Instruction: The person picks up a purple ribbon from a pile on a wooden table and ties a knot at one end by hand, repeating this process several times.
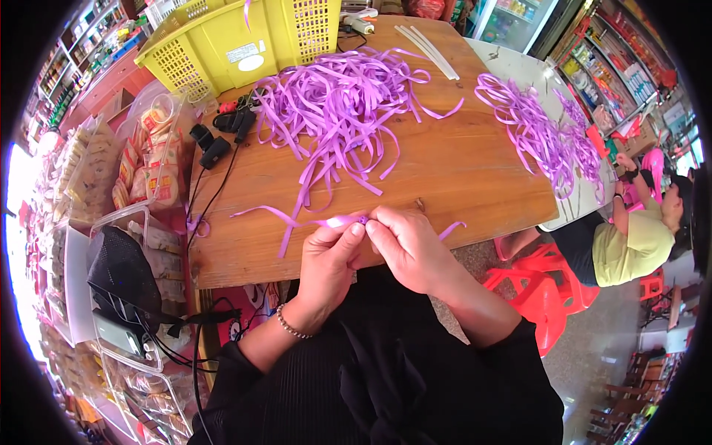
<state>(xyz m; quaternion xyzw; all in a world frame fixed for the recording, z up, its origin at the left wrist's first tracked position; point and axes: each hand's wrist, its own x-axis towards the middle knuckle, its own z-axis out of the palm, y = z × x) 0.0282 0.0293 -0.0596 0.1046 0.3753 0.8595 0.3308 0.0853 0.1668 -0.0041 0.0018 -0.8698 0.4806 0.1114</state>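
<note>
Both my hands meet over the near edge of the wooden table, pinching one purple ribbon point(337, 221). My left hand point(331, 256) has its thumb and fingers closed on it, and a loose end trails off to the left. Right beside it, my right hand point(408, 241) pinches the same ribbon, with a small folded or knotted bit showing between the fingertips. Another ribbon end sticks out past the right hand. Farther back on the table lies a large tangled pile of purple ribbons point(341, 96), several strands hanging toward me.
A yellow plastic crate point(237, 48) stands behind the pile. White sticks point(429, 52) lie at the back right. Black devices with cables point(215, 144) sit at the left, beside bins of packaged goods point(152, 163). More ribbons point(534, 133) cover a white table; a person point(630, 237) sits there near red stools point(538, 293).
</note>
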